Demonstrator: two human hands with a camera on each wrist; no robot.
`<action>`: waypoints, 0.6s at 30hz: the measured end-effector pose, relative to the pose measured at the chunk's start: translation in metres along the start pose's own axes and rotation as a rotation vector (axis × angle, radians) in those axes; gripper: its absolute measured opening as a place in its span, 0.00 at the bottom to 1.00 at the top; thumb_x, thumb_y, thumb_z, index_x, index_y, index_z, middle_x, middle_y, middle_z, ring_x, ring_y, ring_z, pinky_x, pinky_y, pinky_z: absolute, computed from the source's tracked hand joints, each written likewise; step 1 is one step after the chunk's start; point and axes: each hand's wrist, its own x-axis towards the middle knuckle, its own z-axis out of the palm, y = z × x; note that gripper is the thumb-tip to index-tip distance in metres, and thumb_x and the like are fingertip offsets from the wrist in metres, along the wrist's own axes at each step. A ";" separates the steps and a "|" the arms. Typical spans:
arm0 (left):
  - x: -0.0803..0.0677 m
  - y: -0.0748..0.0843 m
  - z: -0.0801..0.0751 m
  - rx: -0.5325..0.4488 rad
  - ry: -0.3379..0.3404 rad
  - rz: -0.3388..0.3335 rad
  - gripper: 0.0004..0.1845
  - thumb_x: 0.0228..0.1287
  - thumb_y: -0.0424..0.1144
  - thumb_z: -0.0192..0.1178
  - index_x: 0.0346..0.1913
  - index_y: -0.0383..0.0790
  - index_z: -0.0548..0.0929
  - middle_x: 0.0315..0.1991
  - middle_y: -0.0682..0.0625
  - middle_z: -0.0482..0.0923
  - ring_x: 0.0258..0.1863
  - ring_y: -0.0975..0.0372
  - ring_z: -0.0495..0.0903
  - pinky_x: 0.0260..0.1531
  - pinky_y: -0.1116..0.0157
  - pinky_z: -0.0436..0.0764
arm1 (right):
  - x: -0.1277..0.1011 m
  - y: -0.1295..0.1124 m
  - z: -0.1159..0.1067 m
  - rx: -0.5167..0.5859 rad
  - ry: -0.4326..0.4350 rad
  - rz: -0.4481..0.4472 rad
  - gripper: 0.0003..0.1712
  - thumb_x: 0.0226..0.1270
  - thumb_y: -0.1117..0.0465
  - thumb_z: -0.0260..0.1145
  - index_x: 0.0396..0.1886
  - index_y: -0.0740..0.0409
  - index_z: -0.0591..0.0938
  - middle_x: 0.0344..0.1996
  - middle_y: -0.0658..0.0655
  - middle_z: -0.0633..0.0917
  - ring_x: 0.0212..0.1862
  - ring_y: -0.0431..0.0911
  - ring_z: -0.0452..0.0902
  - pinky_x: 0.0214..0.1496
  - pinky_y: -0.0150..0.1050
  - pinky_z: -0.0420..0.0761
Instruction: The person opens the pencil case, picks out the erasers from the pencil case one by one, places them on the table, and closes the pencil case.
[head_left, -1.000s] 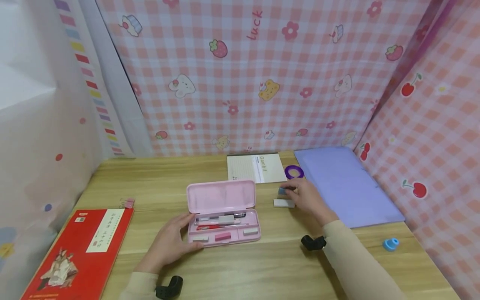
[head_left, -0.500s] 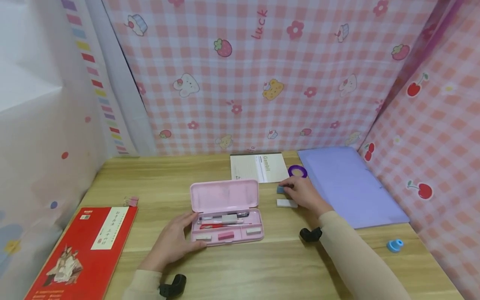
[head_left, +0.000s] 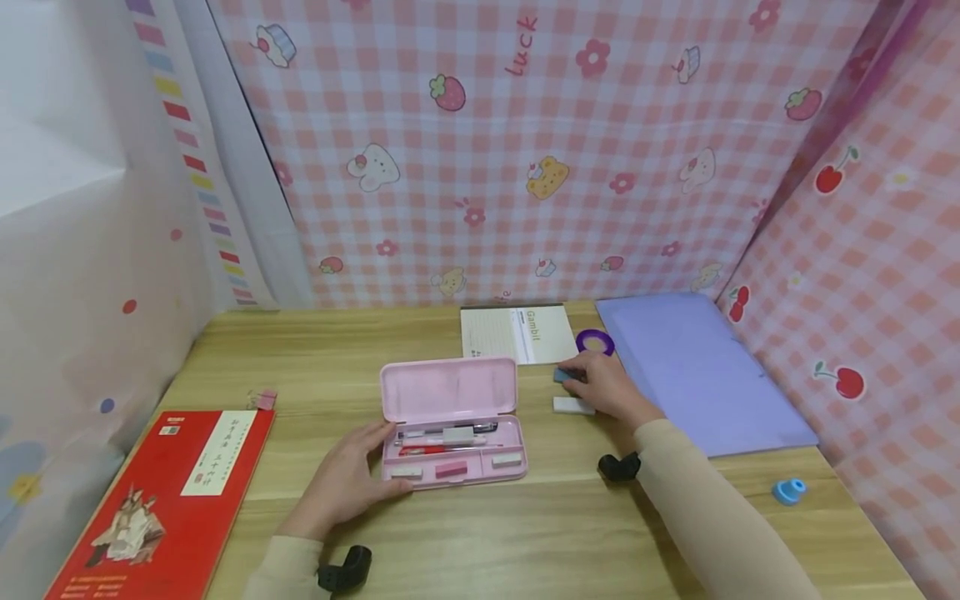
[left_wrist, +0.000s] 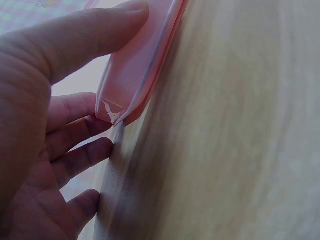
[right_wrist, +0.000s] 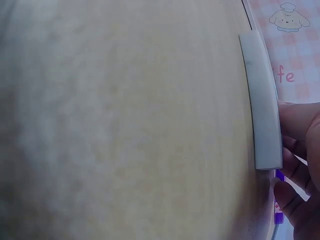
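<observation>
An open pink pencil case (head_left: 448,392) lies mid-table, its lid tipped back. My left hand (head_left: 348,471) holds its left end, thumb along the near edge and fingers at the far left side; the left wrist view shows the thumb (left_wrist: 100,35) on the case wall. Inside are several pens, a pink eraser (head_left: 452,469) and whitish erasers, one lying over the pens. To the right, my right hand (head_left: 609,387) pinches a small blue eraser (head_left: 562,375) at the table surface. A white eraser (head_left: 573,406) lies just below that hand, also large in the right wrist view.
Behind are a notepad (head_left: 510,335) and a purple tape roll (head_left: 596,342). A lilac folder (head_left: 697,375) covers the back right, with a blue stopper-like piece (head_left: 789,491) nearer me. At left lies a red book (head_left: 161,517), a pink binder clip (head_left: 266,400) by its top corner.
The view has shifted slightly. My left hand stays on the pencil case, and my right hand stays at the blue eraser, which now looks tilted a little.
</observation>
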 end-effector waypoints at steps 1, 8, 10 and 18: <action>0.000 0.000 0.000 -0.001 0.002 0.004 0.53 0.38 0.64 0.74 0.69 0.41 0.70 0.69 0.41 0.65 0.67 0.43 0.62 0.64 0.41 0.61 | 0.000 0.000 0.000 0.002 -0.002 0.002 0.18 0.62 0.59 0.69 0.52 0.55 0.84 0.44 0.54 0.84 0.47 0.49 0.78 0.52 0.48 0.78; 0.000 -0.001 0.000 -0.010 0.009 0.016 0.53 0.38 0.64 0.74 0.68 0.40 0.70 0.68 0.41 0.66 0.67 0.44 0.63 0.65 0.42 0.62 | 0.000 -0.002 0.000 0.023 -0.020 0.026 0.19 0.63 0.60 0.69 0.54 0.56 0.83 0.46 0.55 0.83 0.50 0.51 0.78 0.54 0.49 0.77; 0.000 -0.001 0.000 -0.010 0.006 0.012 0.53 0.38 0.64 0.74 0.68 0.41 0.70 0.68 0.41 0.66 0.67 0.44 0.63 0.65 0.42 0.62 | 0.000 -0.001 0.001 0.024 -0.020 0.026 0.19 0.63 0.60 0.68 0.54 0.56 0.83 0.46 0.55 0.83 0.50 0.51 0.77 0.55 0.49 0.77; 0.000 -0.001 -0.001 -0.008 0.004 0.013 0.53 0.38 0.62 0.75 0.69 0.42 0.69 0.68 0.42 0.65 0.67 0.44 0.63 0.65 0.43 0.62 | -0.004 -0.010 -0.006 0.082 0.034 0.042 0.19 0.63 0.58 0.69 0.53 0.57 0.83 0.45 0.56 0.82 0.50 0.54 0.79 0.51 0.50 0.80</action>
